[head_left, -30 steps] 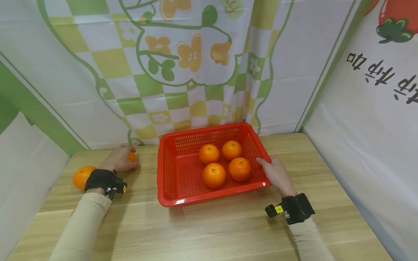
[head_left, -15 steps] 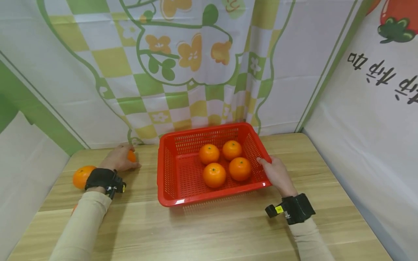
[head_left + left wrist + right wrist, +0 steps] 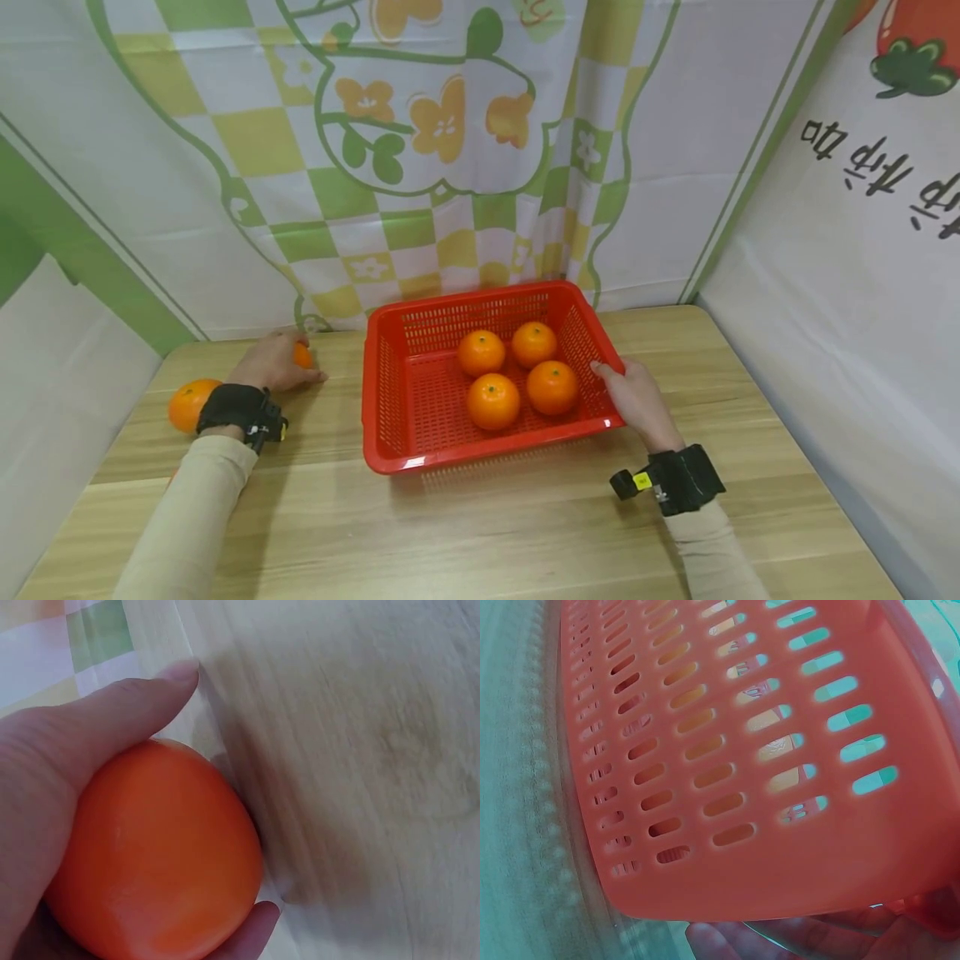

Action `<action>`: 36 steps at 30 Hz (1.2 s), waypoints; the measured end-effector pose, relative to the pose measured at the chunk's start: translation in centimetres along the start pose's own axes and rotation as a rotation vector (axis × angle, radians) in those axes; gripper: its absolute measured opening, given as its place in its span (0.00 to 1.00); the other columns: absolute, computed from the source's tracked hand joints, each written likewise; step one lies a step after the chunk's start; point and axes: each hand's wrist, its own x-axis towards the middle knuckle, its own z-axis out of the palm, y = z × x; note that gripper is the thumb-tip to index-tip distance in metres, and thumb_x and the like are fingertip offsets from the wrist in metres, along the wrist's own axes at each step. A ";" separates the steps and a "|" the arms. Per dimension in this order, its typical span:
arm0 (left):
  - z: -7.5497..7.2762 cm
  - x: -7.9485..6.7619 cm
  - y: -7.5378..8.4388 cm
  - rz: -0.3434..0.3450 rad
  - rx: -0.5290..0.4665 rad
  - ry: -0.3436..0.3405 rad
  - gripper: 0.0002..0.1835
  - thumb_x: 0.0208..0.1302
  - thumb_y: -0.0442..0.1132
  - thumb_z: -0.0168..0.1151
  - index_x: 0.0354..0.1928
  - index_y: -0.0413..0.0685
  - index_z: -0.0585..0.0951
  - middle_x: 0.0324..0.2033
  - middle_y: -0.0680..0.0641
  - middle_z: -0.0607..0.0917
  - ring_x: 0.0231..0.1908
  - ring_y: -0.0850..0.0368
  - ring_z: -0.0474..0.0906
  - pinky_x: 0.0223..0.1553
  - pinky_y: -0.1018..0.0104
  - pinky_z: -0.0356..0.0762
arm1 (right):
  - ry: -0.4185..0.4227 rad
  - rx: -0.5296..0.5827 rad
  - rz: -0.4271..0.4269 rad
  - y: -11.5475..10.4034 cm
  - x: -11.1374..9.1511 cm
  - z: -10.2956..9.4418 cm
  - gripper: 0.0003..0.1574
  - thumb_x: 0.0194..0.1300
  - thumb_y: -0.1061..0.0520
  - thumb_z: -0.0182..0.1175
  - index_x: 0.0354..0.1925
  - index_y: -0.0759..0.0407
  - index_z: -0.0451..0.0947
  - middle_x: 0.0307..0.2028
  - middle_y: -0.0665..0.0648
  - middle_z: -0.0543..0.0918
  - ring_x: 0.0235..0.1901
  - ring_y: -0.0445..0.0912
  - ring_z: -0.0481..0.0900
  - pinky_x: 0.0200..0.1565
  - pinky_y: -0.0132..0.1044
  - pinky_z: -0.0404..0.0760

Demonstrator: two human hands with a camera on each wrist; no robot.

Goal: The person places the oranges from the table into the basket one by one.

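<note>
My left hand (image 3: 272, 363) is curled over an orange (image 3: 303, 356) at the far left of the table. In the left wrist view that orange (image 3: 161, 851) sits in the palm, with the digits on either side and the upper one reaching past it. My right hand (image 3: 637, 404) grips the right end of a red plastic basket (image 3: 390, 457), thumb over the rim. In the right wrist view, the fingers (image 3: 810, 937) show beside the slotted basket wall (image 3: 780, 862). Several oranges (image 3: 492, 402) lie in the right half of the basket.
Another orange (image 3: 189, 405) rests beside the left wrist strap (image 3: 232, 407), and an orange sliver (image 3: 172, 477) shows by the left sleeve. Behind the wooden table (image 3: 480, 533) hangs a patterned curtain (image 3: 442, 225). A white panel (image 3: 847, 275) stands along the right.
The near digit of my left hand has stretched slightly to the right, away from the orange. My right hand and the basket have stayed in place.
</note>
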 end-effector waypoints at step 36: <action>0.0 -0.1 0.1 0.022 0.037 0.038 0.31 0.57 0.47 0.71 0.55 0.31 0.77 0.44 0.32 0.79 0.39 0.40 0.77 0.40 0.47 0.78 | 0.005 -0.007 -0.017 0.0 0.0 -0.1 0.31 0.81 0.44 0.50 0.62 0.67 0.76 0.45 0.65 0.87 0.35 0.47 0.87 0.36 0.34 0.84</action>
